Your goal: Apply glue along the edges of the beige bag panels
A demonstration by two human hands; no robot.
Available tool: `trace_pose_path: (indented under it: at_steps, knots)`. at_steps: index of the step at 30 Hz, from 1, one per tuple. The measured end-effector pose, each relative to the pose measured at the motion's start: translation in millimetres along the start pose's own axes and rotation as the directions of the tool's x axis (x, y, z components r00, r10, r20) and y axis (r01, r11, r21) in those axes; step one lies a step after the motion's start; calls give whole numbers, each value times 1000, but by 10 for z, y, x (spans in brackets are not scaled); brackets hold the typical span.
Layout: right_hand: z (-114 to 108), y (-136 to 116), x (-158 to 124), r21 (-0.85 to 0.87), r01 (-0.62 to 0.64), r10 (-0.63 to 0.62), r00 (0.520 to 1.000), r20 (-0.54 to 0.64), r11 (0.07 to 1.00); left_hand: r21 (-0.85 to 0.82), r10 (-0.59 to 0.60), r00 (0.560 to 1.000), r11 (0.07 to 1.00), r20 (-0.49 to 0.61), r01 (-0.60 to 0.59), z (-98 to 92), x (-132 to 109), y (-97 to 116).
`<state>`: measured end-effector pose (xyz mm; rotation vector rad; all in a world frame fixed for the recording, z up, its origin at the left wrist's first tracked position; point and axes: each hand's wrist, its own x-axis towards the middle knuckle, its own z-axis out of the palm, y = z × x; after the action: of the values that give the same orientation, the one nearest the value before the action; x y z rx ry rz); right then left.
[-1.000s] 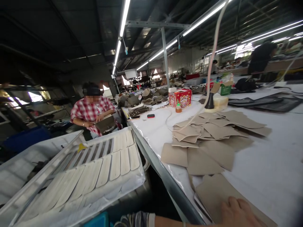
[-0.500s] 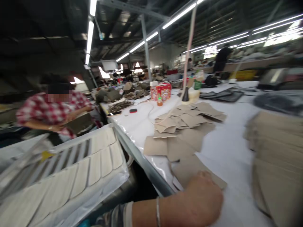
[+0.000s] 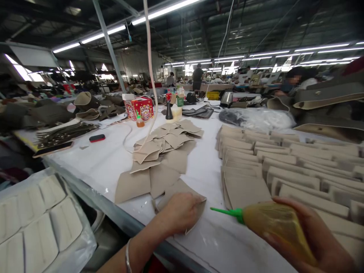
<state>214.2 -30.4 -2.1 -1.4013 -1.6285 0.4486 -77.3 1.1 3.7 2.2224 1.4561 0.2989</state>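
My left hand [image 3: 180, 212], a bangle on its wrist, is closed on a flat taupe piece [image 3: 173, 189] of leather-like material near the table's front edge. Its curled fingers grip the piece's right side. In my right hand [image 3: 321, 235] is a squeeze bottle [image 3: 273, 223] of amber liquid, probably glue. The bottle lies tilted, its thin green nozzle pointing left towards that piece but apart from it. Just beyond my left hand spreads a loose heap of similar taupe pieces [image 3: 166, 142]. Rows of folded taupe pieces [image 3: 295, 159] stand overlapped to the right, behind the bottle.
A plastic-lined crate [image 3: 85, 248] of cream pieces stands below the table edge at left. Farther back on the white table [image 3: 99, 167] are a red patterned box [image 3: 139, 108], a small bottle [image 3: 140, 120] and a black-and-red object [image 3: 97, 138]. A pale hose [image 3: 150, 68] hangs down.
My view has swung right, bringing the folded rows into fuller view. My right hand with the squeeze bottle has come into sight. My left hand stays at the taupe piece.
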Motion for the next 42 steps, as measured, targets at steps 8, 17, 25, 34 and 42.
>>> trace_pose_path:
  at_steps: [8, 17, 25, 34, 42]
  knots:
    - [287, -231, 135, -88, 230, -221, 970, 100, 969, -46, -15, 1000, 999, 6, 15, 15, 29, -21]
    - [354, -240, 114, -104, 297, -282, 950, 138, 949, 33, -25, 999, 999, 22, 25, -1, 35, 39]
    - [333, -155, 110, -88, 184, -176, 981, 85, 979, 34, -26, 999, 999, 45, 25, 5, 49, 39]
    - [373, -150, 125, -10, 42, -42, 998, 39, 999, 32, -30, 999, 999, 16, 29, 6, 21, 42]
    - [328, -29, 44, 115, -175, 142, 958, 251, 978, 18, -11, 1000, 1000, 12, 10, 5, -11, 47]
